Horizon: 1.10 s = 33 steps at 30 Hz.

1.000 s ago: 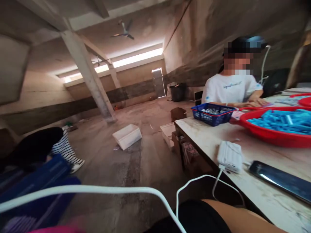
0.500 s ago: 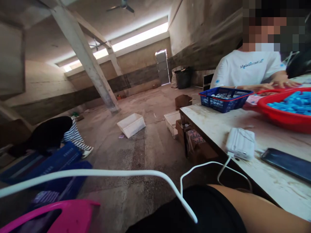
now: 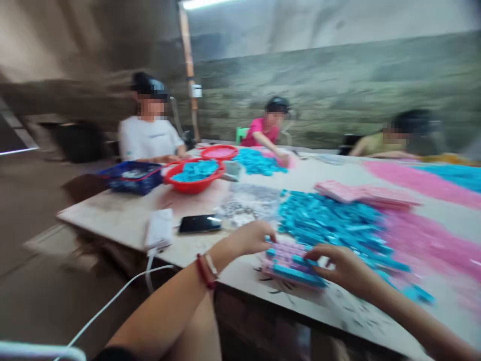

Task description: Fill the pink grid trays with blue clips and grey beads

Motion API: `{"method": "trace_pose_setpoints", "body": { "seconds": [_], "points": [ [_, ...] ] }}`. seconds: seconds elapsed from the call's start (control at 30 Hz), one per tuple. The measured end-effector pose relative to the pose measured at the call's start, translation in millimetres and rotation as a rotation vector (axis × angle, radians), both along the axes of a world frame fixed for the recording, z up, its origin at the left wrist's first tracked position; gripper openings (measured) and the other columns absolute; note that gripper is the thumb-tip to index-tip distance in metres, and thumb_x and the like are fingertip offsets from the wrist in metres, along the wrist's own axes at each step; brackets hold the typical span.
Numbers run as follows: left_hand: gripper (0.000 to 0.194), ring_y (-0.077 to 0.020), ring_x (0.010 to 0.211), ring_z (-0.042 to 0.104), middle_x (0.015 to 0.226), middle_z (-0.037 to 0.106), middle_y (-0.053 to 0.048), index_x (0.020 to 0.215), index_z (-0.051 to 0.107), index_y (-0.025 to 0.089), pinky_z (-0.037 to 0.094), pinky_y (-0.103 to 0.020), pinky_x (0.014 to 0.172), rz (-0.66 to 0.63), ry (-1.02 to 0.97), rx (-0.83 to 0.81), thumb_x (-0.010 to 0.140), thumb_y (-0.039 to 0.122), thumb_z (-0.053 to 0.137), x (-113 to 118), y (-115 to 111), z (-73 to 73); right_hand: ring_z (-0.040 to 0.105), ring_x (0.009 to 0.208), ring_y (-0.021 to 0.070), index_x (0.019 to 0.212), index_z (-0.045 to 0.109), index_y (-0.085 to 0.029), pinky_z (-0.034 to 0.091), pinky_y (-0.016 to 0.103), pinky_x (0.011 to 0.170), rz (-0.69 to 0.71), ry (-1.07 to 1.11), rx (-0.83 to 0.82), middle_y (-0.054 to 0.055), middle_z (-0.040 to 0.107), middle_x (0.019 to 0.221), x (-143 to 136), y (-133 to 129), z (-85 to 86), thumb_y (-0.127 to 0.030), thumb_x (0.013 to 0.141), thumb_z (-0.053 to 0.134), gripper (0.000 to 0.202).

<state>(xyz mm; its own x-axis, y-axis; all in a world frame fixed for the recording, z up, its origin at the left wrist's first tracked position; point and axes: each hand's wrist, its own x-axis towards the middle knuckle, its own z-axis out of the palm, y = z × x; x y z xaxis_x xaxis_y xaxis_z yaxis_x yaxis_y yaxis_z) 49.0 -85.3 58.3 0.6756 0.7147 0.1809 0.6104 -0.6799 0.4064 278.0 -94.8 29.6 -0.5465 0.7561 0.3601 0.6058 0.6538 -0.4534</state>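
A small rectangular tray with pink pieces and blue strips lies at the table's near edge. My left hand bends its fingers over the tray's far left corner, closed on something there that blur hides. Over the tray's right end, my right hand has its thumb and fingers around the end of a blue strip. Just beyond lies a heap of loose blue pieces. Loose pink pieces spread to its right, and flat pink panels are stacked behind.
A black phone and a white power bank with a white cable lie left of my hands. Farther back stand a red basin of blue pieces and a dark blue basket. Several people sit around the table.
My view has swung right from the open floor to the table. Both my hands and the tray have come into view; the phone and power bank now appear farther left.
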Motion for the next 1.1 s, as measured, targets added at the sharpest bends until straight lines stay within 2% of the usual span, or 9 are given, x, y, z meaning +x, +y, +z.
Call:
{"method": "trace_pose_setpoints", "body": {
  "seconds": [0.03,0.1,0.2,0.37,0.57,0.8,0.93,1.1],
  "points": [
    [0.015,-0.0139,0.07,0.056,0.078,0.064,-0.004,0.085,0.067,0.014,0.043,-0.024,0.066,0.003,-0.019,-0.004,0.073,0.01,0.058,0.4,4.0,1.0,0.061,0.064,0.0138,0.079,0.068,-0.023,0.047,0.025,0.056,-0.043,-0.033,-0.034,0.006,0.066,0.076,12.1,-5.4,4.0,-0.025,0.075,0.059,0.01],
    [0.017,-0.0123,0.067,0.055,0.078,0.063,-0.002,0.085,0.067,0.015,0.042,-0.022,0.065,-0.021,-0.056,-0.013,0.072,0.01,0.057,-4.9,9.3,2.0,0.061,0.066,0.015,0.081,0.068,-0.022,0.047,0.026,0.057,-0.09,-0.06,-0.107,0.004,0.066,0.075,18.8,-11.3,9.6,-0.021,0.073,0.057,0.014],
    [0.016,-0.0118,0.068,0.055,0.078,0.062,-0.002,0.085,0.066,0.015,0.041,-0.021,0.065,-0.07,-0.052,-0.017,0.073,0.011,0.057,-10.8,7.9,2.7,0.059,0.068,0.0137,0.083,0.065,-0.019,0.046,0.024,0.06,-0.066,0.027,-0.091,0.003,0.066,0.077,3.9,-13.9,13.6,-0.018,0.072,0.058,0.014],
    [0.015,-0.0121,0.069,0.054,0.073,0.06,0.0,0.084,0.066,0.016,0.04,-0.02,0.064,-0.107,0.003,-0.032,0.071,0.01,0.059,-4.0,1.0,1.2,0.057,0.069,0.0127,0.082,0.064,-0.018,0.043,0.024,0.064,0.02,0.051,0.011,0.002,0.064,0.076,-21.8,-18.3,11.9,-0.012,0.072,0.058,0.013],
    [0.018,-0.0117,0.067,0.052,0.071,0.059,0.001,0.087,0.065,0.016,0.038,-0.019,0.059,-0.109,0.067,-0.09,0.069,0.013,0.062,-3.4,2.9,-0.9,0.057,0.068,0.0127,0.078,0.065,-0.017,0.044,0.023,0.064,0.039,0.02,-0.02,0.002,0.064,0.074,-28.8,-18.4,7.8,-0.008,0.071,0.058,0.013],
    [0.018,-0.0125,0.071,0.054,0.079,0.062,-0.001,0.087,0.066,0.016,0.038,-0.019,0.062,-0.142,0.148,-0.11,0.07,0.01,0.064,-2.8,1.6,0.1,0.06,0.071,0.0145,0.075,0.065,-0.016,0.044,0.024,0.067,0.079,-0.044,0.025,0.003,0.065,0.075,-33.5,-14.6,-0.8,-0.007,0.072,0.06,0.012],
    [0.014,-0.0118,0.07,0.054,0.077,0.062,-0.001,0.083,0.067,0.015,0.038,-0.019,0.061,-0.16,0.122,-0.103,0.072,0.009,0.063,-0.6,2.1,-3.9,0.061,0.075,0.0147,0.075,0.067,-0.016,0.046,0.024,0.071,0.134,-0.015,0.043,0.005,0.066,0.079,-32.8,-12.4,-6.2,-0.008,0.076,0.056,0.014],
    [0.011,-0.0101,0.068,0.054,0.075,0.06,-0.002,0.069,0.067,0.014,0.039,-0.018,0.062,-0.177,0.079,-0.077,0.072,0.006,0.06,0.6,4.1,-11.6,0.06,0.079,0.0161,0.076,0.068,-0.016,0.047,0.028,0.074,0.163,-0.083,0.133,0.007,0.065,0.084,-29.5,-18.4,-7.5,-0.021,0.082,0.055,0.015]
  ]
}}
